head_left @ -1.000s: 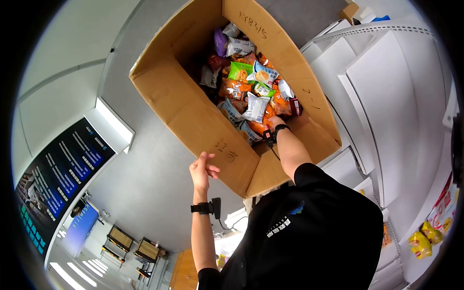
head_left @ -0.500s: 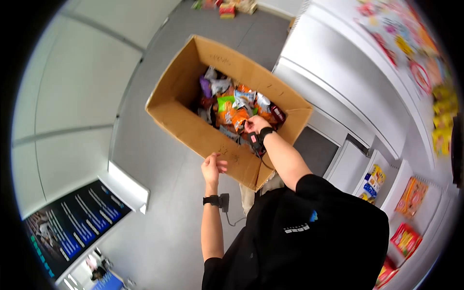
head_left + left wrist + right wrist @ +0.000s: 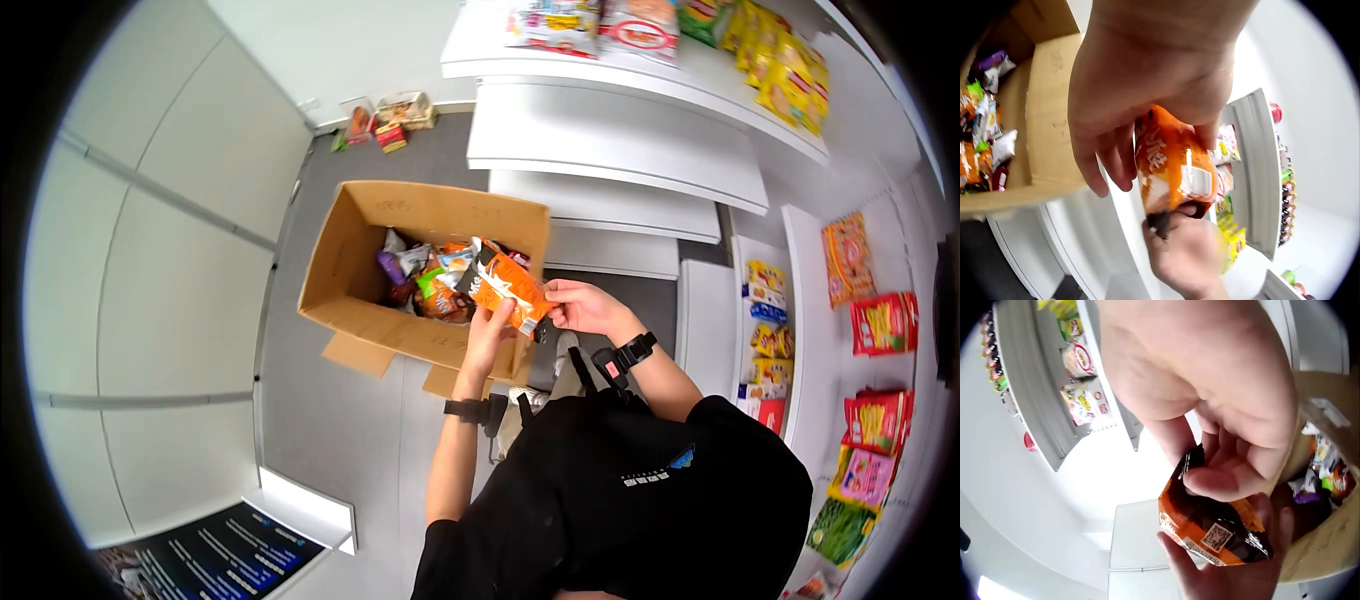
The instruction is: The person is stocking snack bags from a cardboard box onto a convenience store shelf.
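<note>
An orange and black snack bag (image 3: 505,285) is held between both hands over the near right corner of the cardboard box (image 3: 430,345). The left hand (image 3: 486,335) grips the bag's lower side, thumb on its front. At the bag's right end the right hand (image 3: 585,306) pinches a dark corner, seen closely in the right wrist view, where the bag (image 3: 1210,528) shows a printed square code. In the left wrist view the left hand (image 3: 1154,75) lies across the bag (image 3: 1175,162), several fingers hanging beside it. Inside the box lie several snack packets (image 3: 440,300).
White shelves (image 3: 620,130) stand behind and right of the box, with snack bags on the top one. A side rack (image 3: 800,330) at the right holds red, yellow and orange packets. More packages (image 3: 392,137) lie on the floor by the far wall. A dark printed panel (image 3: 215,560) is at lower left.
The right hand has come up out of the box with the orange bag, and the left hand has moved over to grip it too. The view has turned, showing more shelves.
</note>
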`<state>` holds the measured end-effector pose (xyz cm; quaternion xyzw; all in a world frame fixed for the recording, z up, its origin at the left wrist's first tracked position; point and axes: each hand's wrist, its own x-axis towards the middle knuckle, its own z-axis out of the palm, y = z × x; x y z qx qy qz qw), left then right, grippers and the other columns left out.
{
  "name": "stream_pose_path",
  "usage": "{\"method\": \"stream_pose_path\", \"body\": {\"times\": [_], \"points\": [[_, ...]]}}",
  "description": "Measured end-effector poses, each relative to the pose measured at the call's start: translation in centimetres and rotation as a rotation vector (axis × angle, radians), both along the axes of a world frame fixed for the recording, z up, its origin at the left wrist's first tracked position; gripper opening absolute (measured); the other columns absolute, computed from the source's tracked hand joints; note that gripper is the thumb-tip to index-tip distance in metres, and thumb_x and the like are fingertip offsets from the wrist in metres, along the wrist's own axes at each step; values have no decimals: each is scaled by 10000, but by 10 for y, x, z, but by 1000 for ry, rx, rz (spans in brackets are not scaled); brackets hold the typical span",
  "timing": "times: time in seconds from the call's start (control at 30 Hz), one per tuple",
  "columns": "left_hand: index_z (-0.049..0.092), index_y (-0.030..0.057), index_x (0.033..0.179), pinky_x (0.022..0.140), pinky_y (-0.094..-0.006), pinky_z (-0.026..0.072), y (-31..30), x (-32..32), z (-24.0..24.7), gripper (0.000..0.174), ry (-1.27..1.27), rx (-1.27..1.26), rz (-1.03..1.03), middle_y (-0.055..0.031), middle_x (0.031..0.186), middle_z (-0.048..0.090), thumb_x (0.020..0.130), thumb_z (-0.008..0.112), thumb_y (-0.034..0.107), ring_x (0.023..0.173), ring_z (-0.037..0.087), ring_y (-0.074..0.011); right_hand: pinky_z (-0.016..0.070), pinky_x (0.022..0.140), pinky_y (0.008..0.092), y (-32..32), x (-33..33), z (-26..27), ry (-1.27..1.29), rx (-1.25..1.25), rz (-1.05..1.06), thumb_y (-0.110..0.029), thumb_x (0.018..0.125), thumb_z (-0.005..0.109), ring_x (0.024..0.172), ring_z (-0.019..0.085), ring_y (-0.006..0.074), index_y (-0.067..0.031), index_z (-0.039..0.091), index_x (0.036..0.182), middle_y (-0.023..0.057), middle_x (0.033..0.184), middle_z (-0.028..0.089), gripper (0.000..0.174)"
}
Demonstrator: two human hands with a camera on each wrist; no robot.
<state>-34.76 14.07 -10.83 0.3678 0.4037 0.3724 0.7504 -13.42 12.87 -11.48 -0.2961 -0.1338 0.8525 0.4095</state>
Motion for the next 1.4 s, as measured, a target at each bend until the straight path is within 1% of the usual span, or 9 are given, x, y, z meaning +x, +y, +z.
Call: {"method": "stream_pose_path", "body": {"times": [0.23, 0.6, 0.8, 0.9, 1.03, 1.07, 1.17, 1.2, 1.4], "points": [[482, 11, 1136, 830, -283, 463, -21, 90, 57, 333, -37, 277, -138, -76, 1067, 596, 840, 619, 79, 940, 582, -143, 453, 693, 282, -78, 65, 34, -231, 60, -348, -181, 885, 572, 712, 526, 105, -79, 549, 1048, 3, 867, 558, 194], [503, -13, 1166, 825, -286, 478, -103, 256, 19, 426, -95, -133, -351, -100, 1057, 610, 906, 533, 323, 931, 612, -188, 482, 678, 278, -201, 175, 54, -545, 16, -407, -326, 883, 568, 725, 558, 139, -55, 526, 1096, 40, 926, 567, 347], [370, 120, 1314, 954, -507, 370, -140, 305, 22, 684, -119, -320, -433, -83, 1297, 418, 847, 439, 616, 1247, 359, -240, 416, 558, 251, -252, 235, 43, 124, -134, -634, -321, 880, 530, 592, 466, 124, -23, 519, 1053, 47, 764, 536, 345], [368, 136, 1308, 959, -496, 371, -153, 322, 31, 670, -230, -203, -512, -75, 1331, 386, 846, 440, 617, 1243, 362, -258, 367, 510, 228, -265, 252, 26, 503, -17, -474, -386, 878, 477, 536, 396, 102, 1, 508, 1066, 38, 654, 468, 431], [393, 137, 1299, 952, -414, 400, -148, 337, 26, 543, -428, -177, -592, -58, 1232, 509, 907, 420, 512, 1144, 485, -227, 330, 471, 232, -280, 256, 29, 586, 45, -313, -347, 886, 372, 482, 328, 96, 38, 506, 1095, 19, 582, 390, 457], [408, 128, 1287, 947, -402, 404, -149, 340, 23, 523, -425, -213, -552, -56, 1212, 527, 915, 416, 496, 1125, 502, -224, 402, 529, 247, -280, 262, 13, 587, 109, -234, -400, 911, 363, 535, 441, 117, 39, 498, 1122, 35, 617, 467, 505], [457, 101, 1240, 941, -377, 413, -153, 352, 25, 479, -397, -284, -465, -55, 1173, 565, 930, 408, 463, 1090, 535, -220, 477, 662, 289, -288, 262, 15, -169, 10, -488, -466, 926, 345, 705, 585, 177, 36, 481, 1148, 83, 755, 570, 565], [476, 91, 1217, 942, -377, 413, -151, 353, 17, 474, -374, -285, -448, -58, 1176, 565, 930, 409, 462, 1094, 534, -222, 487, 792, 349, -292, 267, 4, -285, 56, -501, -541, 917, 336, 897, 619, 256, 18, 432, 1214, 144, 994, 585, 640], [535, 73, 1136, 829, -350, 493, -146, 360, -19, 355, -199, -209, -333, -63, 1074, 617, 896, 547, 334, 973, 605, -200, 504, 789, 362, -296, 264, 35, -521, 34, -510, -547, 873, 474, 933, 619, 267, -1, 304, 1312, 174, 1175, 495, 721]]}}
